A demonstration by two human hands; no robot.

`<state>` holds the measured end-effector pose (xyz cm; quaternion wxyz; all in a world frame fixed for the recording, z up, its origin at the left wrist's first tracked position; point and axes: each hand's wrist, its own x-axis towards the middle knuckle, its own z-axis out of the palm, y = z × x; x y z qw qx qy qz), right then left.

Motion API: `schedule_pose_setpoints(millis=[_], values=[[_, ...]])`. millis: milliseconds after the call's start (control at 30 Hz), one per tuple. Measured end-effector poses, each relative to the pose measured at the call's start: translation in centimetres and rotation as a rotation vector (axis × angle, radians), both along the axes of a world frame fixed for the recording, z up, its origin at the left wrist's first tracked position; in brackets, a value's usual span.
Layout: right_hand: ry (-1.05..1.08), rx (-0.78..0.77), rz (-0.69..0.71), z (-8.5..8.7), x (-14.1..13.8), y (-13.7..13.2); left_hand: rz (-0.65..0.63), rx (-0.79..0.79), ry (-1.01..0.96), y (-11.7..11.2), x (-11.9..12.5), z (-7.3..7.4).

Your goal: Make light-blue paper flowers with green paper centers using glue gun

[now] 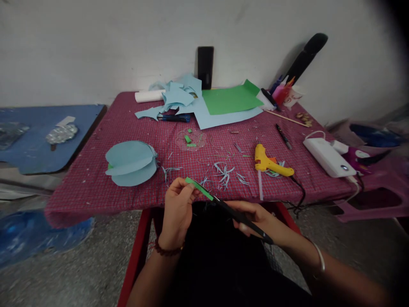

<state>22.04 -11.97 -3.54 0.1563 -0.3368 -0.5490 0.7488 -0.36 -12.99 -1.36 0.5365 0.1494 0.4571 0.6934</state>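
My left hand [177, 209] pinches a narrow green paper strip [198, 188] just in front of the table's near edge. My right hand [252, 216] grips black scissors [238, 217] whose blades meet the strip's right end. Both hands hover over my lap, below the red checked tablecloth [128, 128]. On the cloth to the left lies a folded light-blue paper round [131, 163]. Small blue paper cuttings [223, 172] lie scattered just beyond my hands.
A yellow glue gun [270, 162] with a black cord lies to the right, beside a white power bank [329, 157] and a black pen [283, 136]. Green sheet [231, 100] and blue paper scraps [179, 99] sit at the back. A blue table [38, 136] stands left.
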Motion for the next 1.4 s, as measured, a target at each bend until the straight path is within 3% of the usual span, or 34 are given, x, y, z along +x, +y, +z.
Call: schedule_pose_setpoints(millis=[233, 500, 733, 1033, 1400], values=[[0.025, 0.079, 0.027, 0.8, -0.1, 0.2, 0.004, -0.008, 0.035, 0.0, 0.1, -0.1], [-0.010, 0.038, -0.017, 0.4, 0.0, -0.1, -0.026, 0.002, 0.027, -0.1, 0.2, -0.2], [-0.063, 0.110, -0.014, 0.5, 0.3, -0.1, -0.053, 0.012, -0.014, -0.1, 0.2, -0.4], [-0.055, 0.085, -0.020, 1.0, 0.1, -0.3, -0.176, -0.021, -0.108, -0.2, 0.0, -0.5], [-0.028, 0.112, -0.061, 0.4, -0.3, -1.0, -0.161, -0.026, -0.114, -0.3, 0.4, -0.4]])
